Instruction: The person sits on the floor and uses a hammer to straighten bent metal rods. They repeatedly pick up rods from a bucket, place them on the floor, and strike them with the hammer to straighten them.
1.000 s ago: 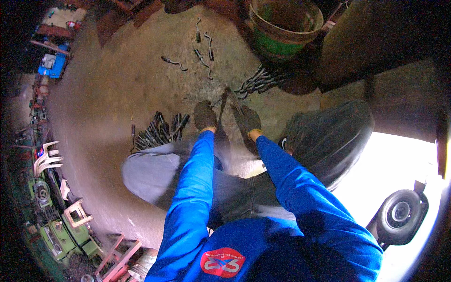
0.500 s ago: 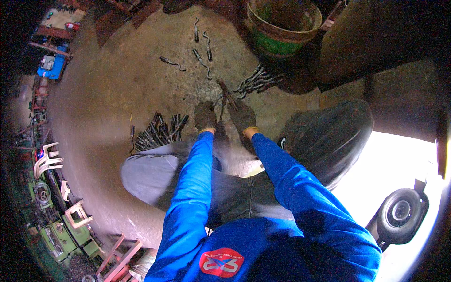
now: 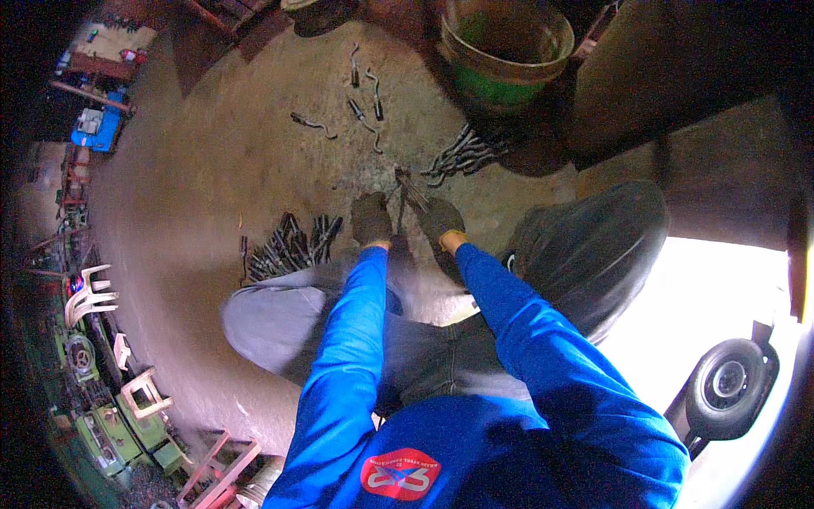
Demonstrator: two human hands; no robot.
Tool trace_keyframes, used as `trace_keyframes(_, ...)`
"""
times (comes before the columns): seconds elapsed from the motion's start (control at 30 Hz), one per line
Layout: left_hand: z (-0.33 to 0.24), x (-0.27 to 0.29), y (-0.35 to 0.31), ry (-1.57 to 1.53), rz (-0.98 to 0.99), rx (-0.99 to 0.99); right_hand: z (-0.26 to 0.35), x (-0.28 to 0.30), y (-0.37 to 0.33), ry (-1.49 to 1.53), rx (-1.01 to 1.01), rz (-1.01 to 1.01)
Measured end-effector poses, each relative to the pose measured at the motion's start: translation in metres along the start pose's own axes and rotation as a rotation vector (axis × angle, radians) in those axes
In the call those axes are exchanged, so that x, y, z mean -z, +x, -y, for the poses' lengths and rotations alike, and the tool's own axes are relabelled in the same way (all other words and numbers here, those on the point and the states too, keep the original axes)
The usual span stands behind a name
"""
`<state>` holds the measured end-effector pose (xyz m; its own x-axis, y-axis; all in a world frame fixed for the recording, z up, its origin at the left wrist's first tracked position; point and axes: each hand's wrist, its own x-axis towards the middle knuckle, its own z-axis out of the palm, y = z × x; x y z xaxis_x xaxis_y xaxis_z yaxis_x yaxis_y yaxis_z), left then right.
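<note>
Metal rod point(image 3: 410, 188) lies between both gloved hands, slanting up-left away from the person. Right hand point(image 3: 441, 219) grips its near end; left hand point(image 3: 371, 217) is closed beside it, on what I cannot tell.

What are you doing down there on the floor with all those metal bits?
A person in blue sleeves is crouched over a dusty floor. Both gloved hands, the left hand and the right hand, are on a thin metal rod between them. A pile of dark rods lies to the left, another pile lies ahead, near a green bucket.
</note>
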<state>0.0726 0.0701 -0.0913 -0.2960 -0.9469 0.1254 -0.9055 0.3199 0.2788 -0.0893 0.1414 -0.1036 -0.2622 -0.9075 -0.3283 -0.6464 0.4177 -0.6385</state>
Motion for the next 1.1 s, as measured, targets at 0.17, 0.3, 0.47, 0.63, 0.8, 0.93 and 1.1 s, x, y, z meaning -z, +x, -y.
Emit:
trace_keyframes(0.17, -0.005, 0.01, 0.001, 0.066, 0.112, 0.03, 0.025, 0.014, -0.01, 0.127, 0.018, -0.061)
trace_keyframes(0.3, -0.003, -0.004, 0.0, 0.064, -0.071, -0.042, 0.002, -0.001, 0.001, -0.153, 0.319, -0.065)
trace_keyframes(0.47, 0.003, 0.01, -0.011, 0.071, -0.007, -0.115, 0.024, 0.016, -0.013, 0.079, -0.011, -0.05)
trace_keyframes(0.63, -0.022, 0.014, 0.005, 0.202, 0.073, -0.227, -0.002, 0.013, -0.004, 0.077, 0.11, -0.106)
trace_keyframes(0.8, -0.02, 0.015, 0.004, 0.192, 0.068, -0.284, 0.009, 0.025, -0.005, 0.045, -0.032, -0.053)
trace_keyframes(0.93, -0.03, 0.024, 0.004, 0.117, 0.183, -0.258, 0.009, 0.029, -0.016, 0.2, 0.072, -0.07)
trace_keyframes(1.1, -0.006, 0.015, 0.009, 0.146, 0.23, -0.214, -0.009, 0.028, -0.02, 0.132, -0.113, -0.007)
